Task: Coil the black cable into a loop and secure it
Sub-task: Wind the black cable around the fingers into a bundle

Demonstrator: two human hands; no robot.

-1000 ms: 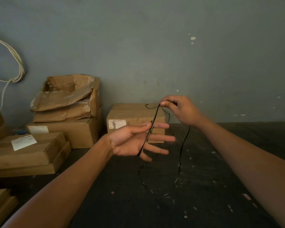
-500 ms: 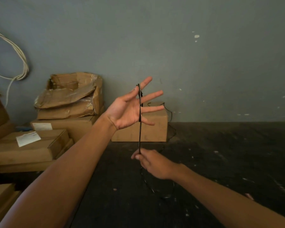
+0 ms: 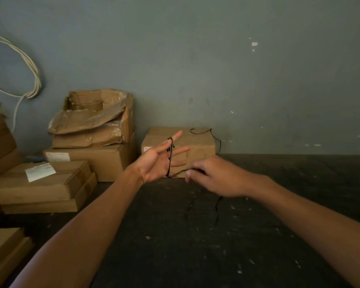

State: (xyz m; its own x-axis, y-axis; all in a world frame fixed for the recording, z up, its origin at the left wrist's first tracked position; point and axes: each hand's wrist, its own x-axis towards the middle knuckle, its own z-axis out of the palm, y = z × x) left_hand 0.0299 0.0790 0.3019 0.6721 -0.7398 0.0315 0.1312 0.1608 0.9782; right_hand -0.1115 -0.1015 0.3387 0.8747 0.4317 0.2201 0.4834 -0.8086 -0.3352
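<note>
Head view: only one camera, looking forward and down over both forearms at a dark floor [image 3: 258, 235] and a grey wall.
Left hand [image 3: 154, 163]: spread flat, palm up and toward the right, fingers fanned; it closes on nothing and serves as a former.
Black cable [image 3: 170, 156]: hooked over the left fingers near the index tip, running down across the palm side, then bending right toward the other hand. More of it trails on the floor below, and a further stretch lies on top of the cardboard box [image 3: 195, 146] behind and down its right side.
Right hand [image 3: 212, 177]: fingers curled, pinching the strand just right of the left palm; motion blur hides the exact contact.
Handling, as a judgement: thin, light and limp, so it will follow the fingers readily but spring off a slack wrap; probably smooth enough to slide through a light pinch.
Where to hold: pinch close to the left hand and keep gentle tension, letting the trailing length feed through.
Other objects: stacked boxes [image 3: 56, 177] at left, white cord [image 3: 32, 67] on the wall.
</note>
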